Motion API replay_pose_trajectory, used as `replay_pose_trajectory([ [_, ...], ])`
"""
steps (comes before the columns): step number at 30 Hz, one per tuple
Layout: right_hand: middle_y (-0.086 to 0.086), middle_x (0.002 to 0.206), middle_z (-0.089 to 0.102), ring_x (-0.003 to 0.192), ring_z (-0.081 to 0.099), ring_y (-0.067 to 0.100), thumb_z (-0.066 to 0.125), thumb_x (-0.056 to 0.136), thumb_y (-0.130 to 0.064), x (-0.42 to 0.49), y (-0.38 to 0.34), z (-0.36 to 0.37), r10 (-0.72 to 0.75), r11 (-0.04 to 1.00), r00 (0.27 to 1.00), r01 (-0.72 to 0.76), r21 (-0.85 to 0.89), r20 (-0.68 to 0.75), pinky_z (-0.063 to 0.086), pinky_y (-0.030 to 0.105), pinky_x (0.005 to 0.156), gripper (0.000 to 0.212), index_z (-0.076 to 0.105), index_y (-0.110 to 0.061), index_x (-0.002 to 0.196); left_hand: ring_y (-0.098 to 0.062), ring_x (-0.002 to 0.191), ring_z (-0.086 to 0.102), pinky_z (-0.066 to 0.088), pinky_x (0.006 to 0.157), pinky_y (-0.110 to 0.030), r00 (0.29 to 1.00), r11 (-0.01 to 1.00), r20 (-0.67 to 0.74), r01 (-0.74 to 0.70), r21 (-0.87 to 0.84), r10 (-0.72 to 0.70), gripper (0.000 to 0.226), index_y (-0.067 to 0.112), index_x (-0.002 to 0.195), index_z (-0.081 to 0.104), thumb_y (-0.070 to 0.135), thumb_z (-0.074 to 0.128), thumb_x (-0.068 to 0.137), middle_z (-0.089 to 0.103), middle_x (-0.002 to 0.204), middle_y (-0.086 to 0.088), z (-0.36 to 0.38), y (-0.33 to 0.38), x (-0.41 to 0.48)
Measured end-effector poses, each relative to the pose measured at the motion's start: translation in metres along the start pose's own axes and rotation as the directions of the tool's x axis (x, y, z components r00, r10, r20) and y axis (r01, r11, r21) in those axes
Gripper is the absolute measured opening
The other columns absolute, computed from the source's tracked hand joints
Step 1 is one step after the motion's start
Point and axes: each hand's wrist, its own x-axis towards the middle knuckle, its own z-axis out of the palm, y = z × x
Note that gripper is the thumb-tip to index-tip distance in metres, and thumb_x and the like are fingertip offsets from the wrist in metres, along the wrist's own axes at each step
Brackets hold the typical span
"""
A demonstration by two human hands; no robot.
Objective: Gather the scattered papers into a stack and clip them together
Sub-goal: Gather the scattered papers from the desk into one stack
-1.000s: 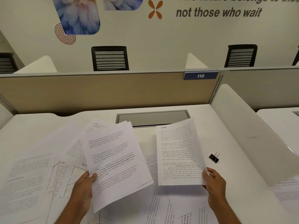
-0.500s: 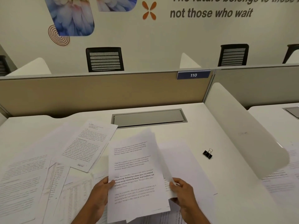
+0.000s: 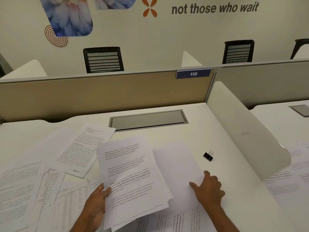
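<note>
My left hand (image 3: 97,203) grips a small stack of printed papers (image 3: 130,174) by its left edge, held just above the white desk (image 3: 225,164). My right hand (image 3: 209,188) rests palm down on a blank-faced sheet (image 3: 177,164) lying on the desk to the right of the stack, fingers spread. A black binder clip (image 3: 208,156) lies on the desk beyond the right hand, apart from any paper. More printed sheets (image 3: 80,148) lie scattered over the left half of the desk, and others (image 3: 175,220) stick out under the stack near me.
A grey cable hatch (image 3: 148,118) is set in the desk at the back. A tan partition (image 3: 100,94) closes the far side and a white curved divider (image 3: 247,136) stands on the right. Papers (image 3: 287,174) lie on the neighbouring desk.
The sheet my right hand held has joined the stack in my left hand. My right hand has let go and moved right onto a sheet lying on the desk.
</note>
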Motion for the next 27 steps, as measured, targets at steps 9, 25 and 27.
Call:
replay_pose_trajectory([
  [9,0.01,0.134,0.055,0.129,0.05,0.032,0.082,0.076,-0.049,0.017,-0.005,-0.008,0.053,0.999,0.977,-0.052,-0.01,0.205,0.044,0.046,0.106,0.076,0.046,-0.016,0.134,-0.028,0.101,0.067,0.066,0.056,-0.035,0.998,0.985,0.002,0.06,-0.161,-0.06,0.04,0.007,0.144,0.055,0.001,0.047,0.105,0.074,0.115,-0.012,-0.017,0.007,-0.023],
  [25,0.012,0.103,0.081,0.091,0.078,0.032,0.071,0.093,-0.005,-0.05,-0.009,-0.004,-0.228,0.545,0.885,-0.23,0.806,0.407,0.064,0.042,0.079,0.019,0.075,-0.007,0.112,-0.034,0.103,0.068,0.065,0.071,-0.045,0.992,0.987,0.101,0.093,-0.13,-0.081,0.039,0.005,0.139,0.058,-0.004,0.045,0.104,0.081,0.101,-0.015,-0.023,-0.012,-0.053],
  [27,0.012,0.097,0.082,0.083,0.079,0.03,0.071,0.093,-0.006,-0.07,-0.016,0.002,-0.253,0.532,0.851,-0.275,0.801,0.46,0.063,0.035,0.067,0.016,0.076,-0.008,0.108,-0.034,0.103,0.069,0.063,0.08,-0.048,0.993,0.993,0.084,0.089,-0.083,-0.082,0.039,0.005,0.14,0.057,-0.003,0.045,0.104,0.078,0.107,-0.016,-0.028,-0.014,-0.057],
])
